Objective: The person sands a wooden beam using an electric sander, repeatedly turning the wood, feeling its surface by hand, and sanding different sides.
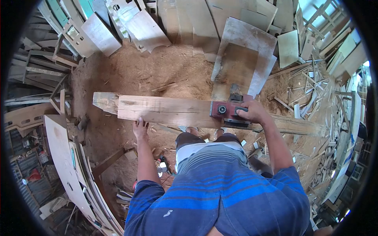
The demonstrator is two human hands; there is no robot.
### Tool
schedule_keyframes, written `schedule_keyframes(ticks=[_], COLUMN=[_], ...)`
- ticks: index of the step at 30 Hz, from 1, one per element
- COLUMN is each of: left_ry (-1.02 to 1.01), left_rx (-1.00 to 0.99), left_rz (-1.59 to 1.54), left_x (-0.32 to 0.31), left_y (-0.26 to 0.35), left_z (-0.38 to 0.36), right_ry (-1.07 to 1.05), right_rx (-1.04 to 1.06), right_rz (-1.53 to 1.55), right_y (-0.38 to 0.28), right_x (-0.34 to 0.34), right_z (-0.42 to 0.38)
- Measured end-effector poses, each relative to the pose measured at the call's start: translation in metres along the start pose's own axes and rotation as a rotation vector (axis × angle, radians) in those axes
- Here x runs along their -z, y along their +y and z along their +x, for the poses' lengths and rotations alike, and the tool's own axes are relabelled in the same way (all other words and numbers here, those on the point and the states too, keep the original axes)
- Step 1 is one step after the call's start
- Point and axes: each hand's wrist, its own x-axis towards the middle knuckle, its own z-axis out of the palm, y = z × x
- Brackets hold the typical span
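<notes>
Presently catalogued, as seen from the head camera:

Plank: long pale rectangular wooden plank (165,111), lying flat across the middle of the view, in front of the person's legs, above the sawdust floor.
Plank axis: long axis runs left to right; its squared left end points to the left, its right part passes under the planer.
Beam: rough weathered timber beam (299,126) beneath the plank, on the same axis, jutting out past it at both ends.
Planer: dark red electric hand planer with a black handle (228,110), sitting on the plank's top face towards the right end, body in line with the plank.
Right hand: right hand (254,112) wrapped shut around the planer's handle, fingers curled over it.
Left hand: left hand (140,128) spread flat, fingers apart, pressing against the plank's near edge towards its left end; it grips nothing.
Hand spacing: well apart along the plank.
Floor: reddish sawdust-covered ground (149,70) under the work.
Surroundings: leaning grey plywood boards (244,47) behind; loose offcut sticks (315,82) at right.
</notes>
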Motion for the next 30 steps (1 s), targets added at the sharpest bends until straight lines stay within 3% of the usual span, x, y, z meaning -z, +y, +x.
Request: schedule_keyframes(ticks=[30], left_ry=[-0.066], left_rx=[-0.011], left_rz=[0.102], left_x=[0.002], left_y=[0.010], left_z=[-0.001], right_ry=[0.020], right_rx=[0.083], right_rz=[0.004], right_y=[-0.115], right_x=[-0.058], right_z=[0.068])
